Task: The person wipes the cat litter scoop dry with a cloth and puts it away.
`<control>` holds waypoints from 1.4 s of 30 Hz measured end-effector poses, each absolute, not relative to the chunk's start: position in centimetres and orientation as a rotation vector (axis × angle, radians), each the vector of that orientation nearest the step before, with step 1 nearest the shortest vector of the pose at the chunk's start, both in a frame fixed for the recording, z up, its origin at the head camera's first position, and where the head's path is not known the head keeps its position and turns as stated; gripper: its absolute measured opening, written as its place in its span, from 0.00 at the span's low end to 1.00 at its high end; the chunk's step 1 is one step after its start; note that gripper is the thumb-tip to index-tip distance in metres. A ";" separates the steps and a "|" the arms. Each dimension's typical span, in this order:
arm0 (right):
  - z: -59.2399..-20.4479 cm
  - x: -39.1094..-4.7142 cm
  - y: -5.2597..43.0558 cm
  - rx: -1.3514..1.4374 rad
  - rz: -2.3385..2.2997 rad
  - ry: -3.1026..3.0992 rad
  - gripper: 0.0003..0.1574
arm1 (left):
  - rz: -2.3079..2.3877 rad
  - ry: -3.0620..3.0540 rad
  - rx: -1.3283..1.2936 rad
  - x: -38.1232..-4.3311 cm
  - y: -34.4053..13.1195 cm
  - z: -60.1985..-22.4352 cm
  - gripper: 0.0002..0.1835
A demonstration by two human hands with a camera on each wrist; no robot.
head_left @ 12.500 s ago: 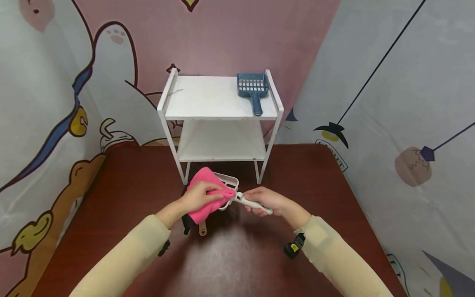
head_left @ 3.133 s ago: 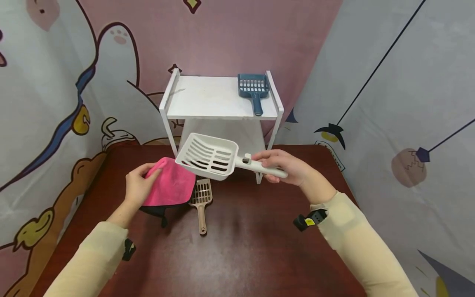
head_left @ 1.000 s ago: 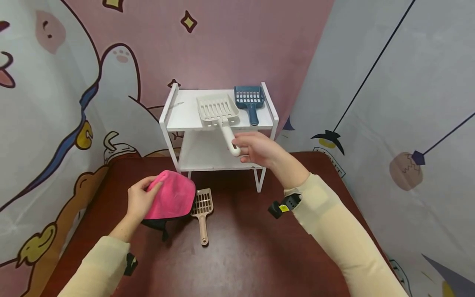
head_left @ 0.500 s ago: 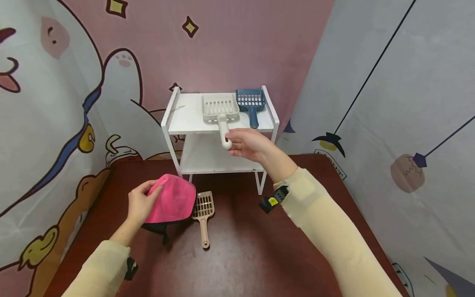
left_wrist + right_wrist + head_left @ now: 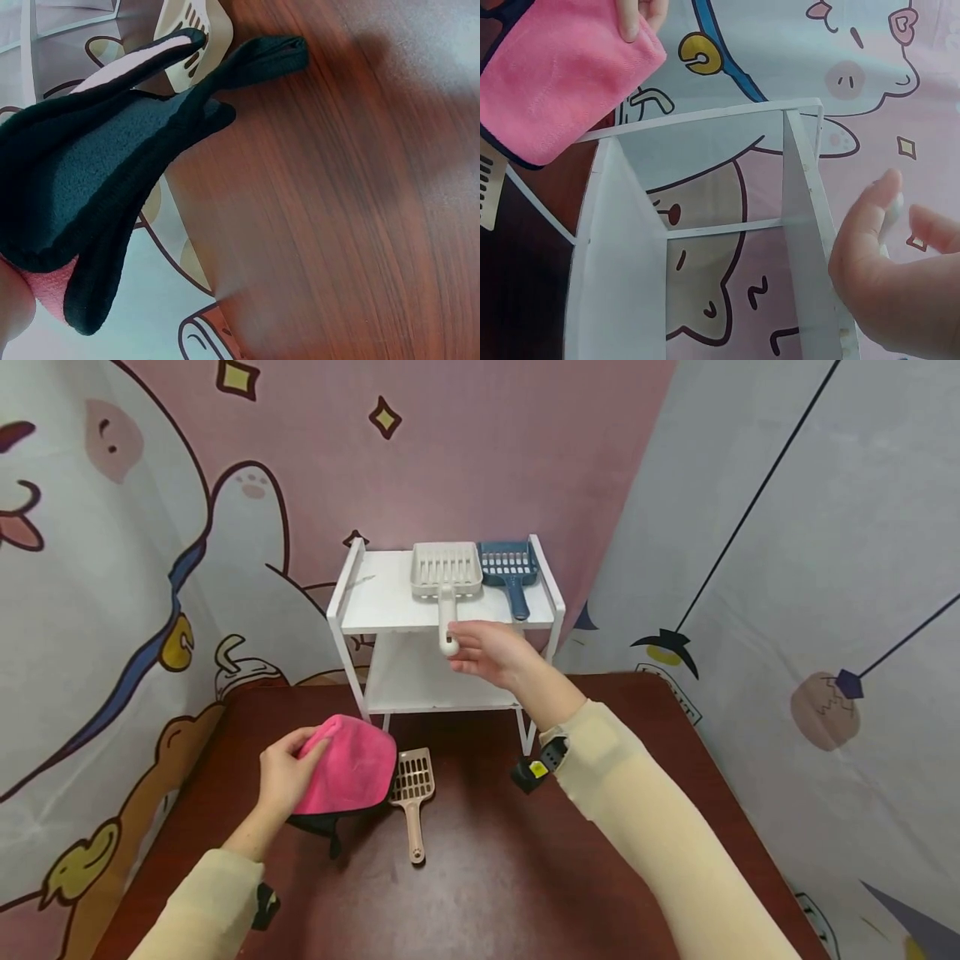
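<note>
My left hand (image 5: 288, 770) pinches a folded microfibre cloth (image 5: 351, 764), pink on one face, dark grey on the other. Its dark side and a hanging corner (image 5: 112, 150) fill much of the left wrist view. A white slotted litter scoop (image 5: 446, 568) has its head over the white rack's top shelf, handle jutting past the front edge. At the handle's end, my right hand (image 5: 491, 652) holds it lightly between thumb and fingers; in the right wrist view only a bit of white handle (image 5: 892, 214) shows there. A blue litter scoop (image 5: 510, 564) lies just to its right.
A two-tier white rack (image 5: 375, 606) stands at the back of the brown table (image 5: 465, 877). Beside the cloth, a beige litter scoop (image 5: 412, 785) lies on the table, its head partly covered. Printed cartoon fabric (image 5: 465, 443) encloses the back and sides.
The cloth was over the white scoop earlier; the left hand then drew it away leftward. The white scoop rose onto the rack, swung straight and moved beside the blue one.
</note>
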State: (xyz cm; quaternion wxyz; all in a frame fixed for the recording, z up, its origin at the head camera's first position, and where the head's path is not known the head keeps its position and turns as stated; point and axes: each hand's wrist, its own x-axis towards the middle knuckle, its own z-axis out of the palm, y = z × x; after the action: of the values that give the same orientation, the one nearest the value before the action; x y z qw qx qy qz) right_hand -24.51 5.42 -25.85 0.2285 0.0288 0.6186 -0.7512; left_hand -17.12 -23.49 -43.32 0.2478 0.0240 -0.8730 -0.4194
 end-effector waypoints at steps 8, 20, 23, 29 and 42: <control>-26.3 -23.5 6.3 -0.029 -1.996 1.687 0.33 | -1.131 -2.388 0.077 -17.2 -23.6 -43.4 0.08; -25.8 -24.4 5.4 0.037 -2.066 1.694 0.32 | -1.145 -2.403 0.106 -16.9 -23.7 -43.3 0.08; -25.7 -25.0 5.1 0.073 -2.088 1.684 0.31 | -1.146 -2.413 0.114 -16.8 -23.8 -43.3 0.09; -25.7 -26.1 4.6 0.149 -2.092 1.722 0.30 | -1.146 -2.415 0.116 -16.7 -24.0 -43.3 0.09; -25.6 -25.6 5.4 0.119 -1.965 1.789 0.29 | -1.145 -2.366 0.105 -16.8 -24.8 -43.2 0.09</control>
State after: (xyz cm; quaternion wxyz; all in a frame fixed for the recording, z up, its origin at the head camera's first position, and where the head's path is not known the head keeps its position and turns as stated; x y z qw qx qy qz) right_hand -25.64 5.42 -25.58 0.2383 0.0434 0.6531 -0.7175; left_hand -16.79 -24.78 -43.21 0.2525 0.0385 -0.8703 -0.4212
